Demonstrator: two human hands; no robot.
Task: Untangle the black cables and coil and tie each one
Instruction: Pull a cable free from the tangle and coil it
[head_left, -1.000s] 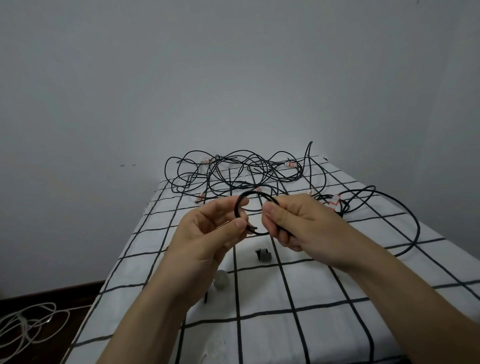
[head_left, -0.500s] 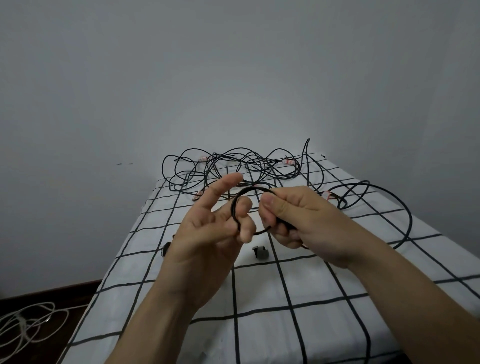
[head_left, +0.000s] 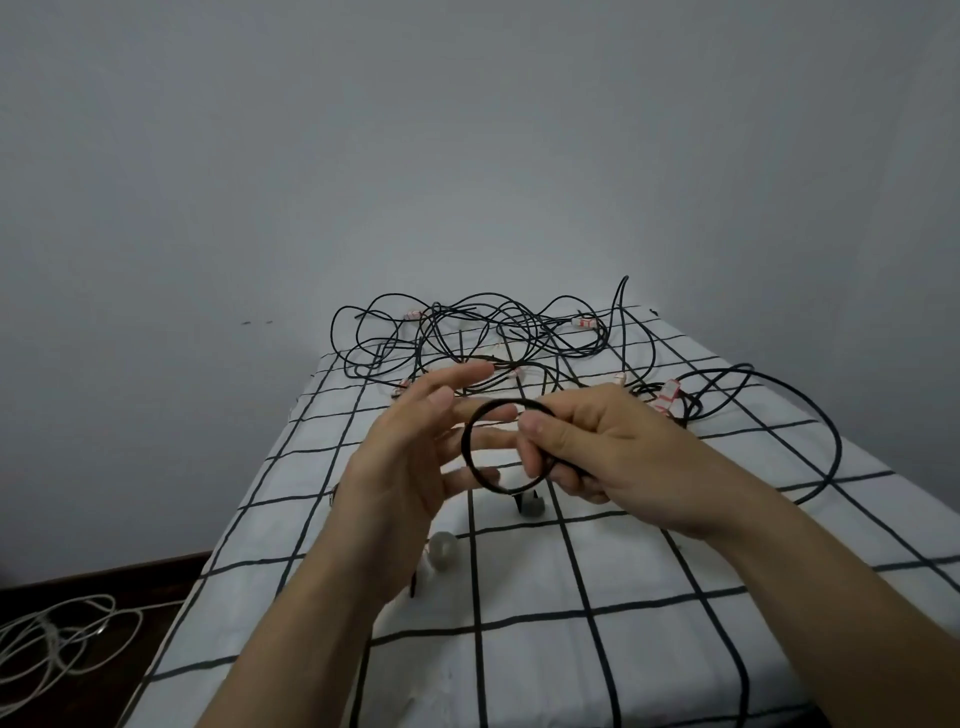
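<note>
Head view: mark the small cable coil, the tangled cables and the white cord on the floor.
cable coil (head_left: 463, 446), head view, left arc of loop.
tangled cables (head_left: 470, 338), head view, middle of heap.
white cord (head_left: 57, 635), head view, loops on floor.

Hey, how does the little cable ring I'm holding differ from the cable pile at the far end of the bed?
The coil is one small tight ring; the tangle is many loose loops crossing each other. The coil is held up by the right hand; the tangle lies on the checked sheet. White tags show in the tangle, none on the coil. Both are thin black cable.
</note>
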